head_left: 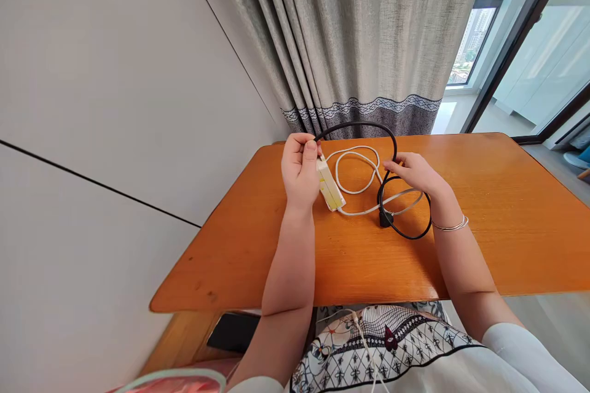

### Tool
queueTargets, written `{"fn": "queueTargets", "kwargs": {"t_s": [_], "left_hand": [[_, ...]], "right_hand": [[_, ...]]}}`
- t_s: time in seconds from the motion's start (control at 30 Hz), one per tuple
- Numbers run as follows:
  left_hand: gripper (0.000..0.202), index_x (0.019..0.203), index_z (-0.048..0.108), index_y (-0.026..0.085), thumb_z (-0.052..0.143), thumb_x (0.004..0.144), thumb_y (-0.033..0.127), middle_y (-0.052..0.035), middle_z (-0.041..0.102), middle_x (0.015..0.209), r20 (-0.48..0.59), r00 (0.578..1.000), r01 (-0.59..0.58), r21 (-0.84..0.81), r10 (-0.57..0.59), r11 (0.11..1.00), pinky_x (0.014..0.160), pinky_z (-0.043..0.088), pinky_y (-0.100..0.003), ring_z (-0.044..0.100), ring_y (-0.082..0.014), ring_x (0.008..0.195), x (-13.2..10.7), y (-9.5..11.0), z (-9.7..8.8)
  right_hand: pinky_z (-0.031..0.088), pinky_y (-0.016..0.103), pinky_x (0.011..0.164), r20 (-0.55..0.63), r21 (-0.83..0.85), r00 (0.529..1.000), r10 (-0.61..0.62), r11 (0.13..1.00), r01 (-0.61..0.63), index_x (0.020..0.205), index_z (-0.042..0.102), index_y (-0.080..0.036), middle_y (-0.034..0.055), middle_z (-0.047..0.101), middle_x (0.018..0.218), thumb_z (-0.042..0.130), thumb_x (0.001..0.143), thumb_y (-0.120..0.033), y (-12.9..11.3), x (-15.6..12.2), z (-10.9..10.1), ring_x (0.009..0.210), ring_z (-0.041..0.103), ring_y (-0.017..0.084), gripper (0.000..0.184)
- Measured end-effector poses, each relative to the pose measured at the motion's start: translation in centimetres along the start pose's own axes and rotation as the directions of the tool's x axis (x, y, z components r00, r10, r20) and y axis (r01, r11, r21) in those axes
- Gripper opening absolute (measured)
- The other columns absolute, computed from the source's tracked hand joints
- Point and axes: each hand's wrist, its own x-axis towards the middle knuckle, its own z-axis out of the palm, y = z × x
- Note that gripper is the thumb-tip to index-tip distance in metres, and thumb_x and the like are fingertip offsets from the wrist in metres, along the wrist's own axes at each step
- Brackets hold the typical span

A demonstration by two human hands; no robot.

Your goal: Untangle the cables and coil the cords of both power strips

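Note:
Between my two hands a black power cord (359,124) arches above the wooden table. My left hand (302,166) is closed on one end of it, thumb on top. On the right, my right hand (412,171) grips the same cord between thumb and fingers. Below that hand the cord hangs in a loop, with a black plug (386,217) at the tabletop. A white power adapter (330,185) with a yellowish label is beside my left hand; whether it touches the fingers I cannot tell. Its white cable (354,191) lies in loose loops between my hands.
The orange-brown wooden table (230,252) has rounded corners. A grey curtain (369,43) hangs behind it, and a pale wall panel (115,104) borders the left. Below the front edge lies a dark flat object (233,331). A glass door frame (516,43) stands at the right.

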Motion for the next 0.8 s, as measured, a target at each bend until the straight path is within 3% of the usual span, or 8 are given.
{"fn": "queueTargets", "kwargs": {"t_s": [0.13,0.27,0.33,0.43,0.5,0.6,0.67,0.8], "left_hand": [[0.033,0.083,0.062,0.021,0.074,0.085,0.052,0.0023,0.056,0.07,-0.076,0.997,0.01,-0.005,-0.01,1.0,0.065,0.046,-0.022,0.054,-0.01,0.066,0.1,0.0,0.1],[0.026,0.083,0.06,0.022,0.071,0.09,0.044,0.0028,0.053,0.071,-0.185,0.983,-0.004,-0.002,0.003,1.0,0.065,0.045,-0.021,0.052,-0.0098,0.068,0.6,0.5,-0.2],[0.024,0.081,0.059,0.021,0.07,0.092,0.04,0.0029,0.052,0.071,-0.223,0.975,0.006,0.002,-0.006,1.0,0.064,0.043,-0.021,0.051,-0.0093,0.066,0.8,0.8,-0.4],[0.025,0.078,0.057,0.021,0.068,0.093,0.038,0.0029,0.051,0.07,-0.25,0.968,0.022,-0.027,-0.028,0.999,0.063,0.042,-0.02,0.048,-0.0089,0.065,1.0,1.1,-0.5],[0.027,0.077,0.056,0.02,0.068,0.093,0.038,0.0029,0.051,0.069,-0.26,0.964,0.047,-0.05,-0.058,0.998,0.062,0.041,-0.02,0.047,-0.0089,0.064,1.1,1.1,-0.4],[0.03,0.075,0.055,0.02,0.068,0.093,0.04,0.0029,0.05,0.068,-0.255,0.961,0.088,-0.07,-0.103,0.994,0.062,0.041,-0.02,0.046,-0.0088,0.062,1.1,1.2,-0.3],[0.031,0.075,0.055,0.02,0.068,0.093,0.041,0.0028,0.05,0.068,-0.242,0.963,0.102,-0.077,-0.118,0.992,0.062,0.041,-0.02,0.046,-0.0089,0.062,1.0,1.1,-0.1],[0.03,0.076,0.056,0.02,0.07,0.092,0.041,0.0027,0.051,0.068,-0.219,0.967,0.118,-0.069,-0.131,0.991,0.062,0.041,-0.021,0.045,-0.0092,0.062,0.8,1.0,0.0]], "right_hand": [[0.041,0.029,0.066,0.128,-0.07,0.992,0.01,0.998,-0.001,0.088,0.074,-0.021,0.0027,0.074,0.085,0.073,0.08,-0.055,0.7,-0.5,-0.8,0.072,0.061,0.016,0.036],[0.034,0.029,0.056,0.307,-0.055,0.952,-0.015,0.998,0.033,0.062,0.066,-0.02,-0.0013,0.059,0.057,0.071,0.08,-0.06,1.4,-0.8,-1.5,0.053,0.046,0.011,0.044],[0.035,0.029,0.057,0.281,0.052,0.956,-0.08,0.996,0.068,0.061,0.065,-0.019,-0.0011,0.058,0.056,0.065,0.085,-0.057,1.2,-0.7,-1.5,0.053,0.045,0.011,0.045],[0.042,0.03,0.067,0.123,0.256,0.974,-0.19,0.954,0.154,0.078,0.074,-0.019,0.0026,0.069,0.073,0.066,0.084,-0.051,0.6,-0.6,-1.2,0.067,0.057,0.015,0.035],[0.043,0.03,0.071,-0.015,0.348,0.981,-0.195,0.919,0.188,0.085,0.077,-0.018,0.0043,0.071,0.08,0.067,0.083,-0.05,0.1,-0.5,-0.9,0.074,0.059,0.017,0.033],[0.038,0.029,0.064,-0.157,0.434,0.979,-0.128,0.882,0.185,0.089,0.078,-0.017,0.0018,0.063,0.07,0.065,0.085,-0.053,-0.2,-0.5,-0.8,0.068,0.051,0.014,0.039],[0.032,0.028,0.059,-0.118,0.444,0.987,-0.113,0.883,0.154,0.087,0.078,-0.016,-0.0012,0.053,0.062,0.063,0.086,-0.058,-0.1,-0.5,-0.7,0.062,0.043,0.012,0.045],[0.024,0.027,0.055,0.076,0.427,0.987,-0.14,0.899,0.094,0.081,0.077,-0.014,-0.0041,0.043,0.057,0.068,0.081,-0.064,0.2,-0.2,-0.3,0.057,0.033,0.009,0.051]]}}
